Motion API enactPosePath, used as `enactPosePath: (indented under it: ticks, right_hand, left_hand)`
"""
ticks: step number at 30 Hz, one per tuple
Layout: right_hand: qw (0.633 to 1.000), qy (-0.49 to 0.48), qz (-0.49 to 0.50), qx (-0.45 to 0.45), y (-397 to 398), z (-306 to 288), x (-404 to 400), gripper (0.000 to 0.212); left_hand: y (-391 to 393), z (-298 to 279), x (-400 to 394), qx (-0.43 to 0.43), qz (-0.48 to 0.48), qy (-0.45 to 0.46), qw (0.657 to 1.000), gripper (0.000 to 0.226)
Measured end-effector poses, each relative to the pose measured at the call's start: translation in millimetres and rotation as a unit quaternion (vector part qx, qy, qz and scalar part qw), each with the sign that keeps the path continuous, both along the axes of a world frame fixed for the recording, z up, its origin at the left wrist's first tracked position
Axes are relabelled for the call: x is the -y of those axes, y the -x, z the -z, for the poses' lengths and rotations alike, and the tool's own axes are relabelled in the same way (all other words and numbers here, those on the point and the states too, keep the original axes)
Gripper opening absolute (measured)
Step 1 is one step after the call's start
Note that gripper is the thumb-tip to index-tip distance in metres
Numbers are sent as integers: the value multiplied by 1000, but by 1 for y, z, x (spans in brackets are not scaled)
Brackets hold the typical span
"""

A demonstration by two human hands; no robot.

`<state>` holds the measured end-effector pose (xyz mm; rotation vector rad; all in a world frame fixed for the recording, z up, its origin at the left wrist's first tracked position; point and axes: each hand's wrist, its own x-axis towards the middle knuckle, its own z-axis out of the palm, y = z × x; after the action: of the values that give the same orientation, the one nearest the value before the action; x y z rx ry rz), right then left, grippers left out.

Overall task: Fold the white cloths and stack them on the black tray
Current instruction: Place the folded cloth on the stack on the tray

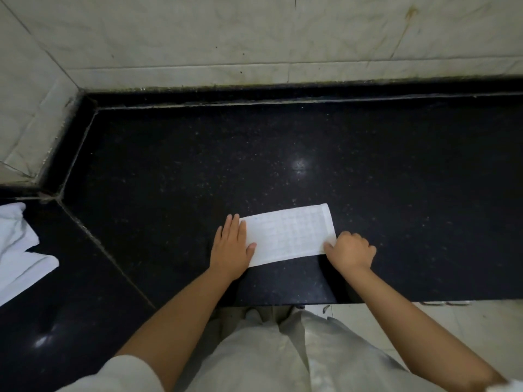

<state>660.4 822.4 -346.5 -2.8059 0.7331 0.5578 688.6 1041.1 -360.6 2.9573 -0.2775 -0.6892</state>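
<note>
- Far left, loose white cloths (pixel 19 250) lie rumpled on the black speckled counter (pixel 198 154), well apart from the work; I take them to be waiting their turn.
- No black tray shows anywhere, so I cannot say where the stack will go.
- The left hand (pixel 232 247) lies flat, fingers straight and together, thumb resting on the near left part of the folded cloth (pixel 288 236). It grips nothing; it looks to be pinning that end so the strip will not slide.
- The folded cloth, a narrow white strip with a faint checked weave, sits near the counter's front edge, tilted slightly, between the two hands.
- The right hand (pixel 351 251) is curled, fingers tucked, pinching the strip's near right corner. My guess is it means to lift that end over toward the left hand for the next fold.
- Behind it all, pale marble wall tiles (pixel 254 32) meet the counter.
</note>
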Motion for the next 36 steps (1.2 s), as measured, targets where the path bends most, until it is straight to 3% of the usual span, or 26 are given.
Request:
enactPosePath:
  ticks: [6,10,13,16,19,22,27,31,32,34,36]
  right_hand:
    - [997,-63,44,-6,-5,-2,-5,19]
    - [969,-209,72,110,-9,-16,-12,35]
    - [938,-279,31,205,-15,-31,-38,39]
    - [928,-276,-102,228,-20,-37,-78,30]
    - [913,-248,-230,226,-21,-23,-112,18]
    - [900,-212,-316,211,-12,2,-129,39]
    - [895,-187,-350,203,-1,23,-128,36]
    - [880,-235,-292,292,-7,18,-131,9]
    - [877,-241,-291,298,-7,16,-133,12]
    - [875,-252,-316,265,-5,18,-138,20]
    - [879,-252,-351,202,0,21,-140,14]
  left_hand:
    - [5,9,0,-5,10,-34,999,66]
    - [1,10,-2,-24,9,-19,999,67]
    - [2,10,-7,-21,10,-4,1000,68]
    - [6,6,-22,2,-6,10,1000,94]
    - [14,1,-48,29,-55,32,998,102]
    - [27,1,-71,46,-92,58,993,99]
    - [44,9,-90,62,-139,79,985,76]
    - [46,11,-88,69,-119,73,988,55]
    - [46,10,-86,69,-121,80,987,53]
    - [47,10,-84,73,-133,100,983,57]
    - [50,10,-84,84,-137,110,981,60]
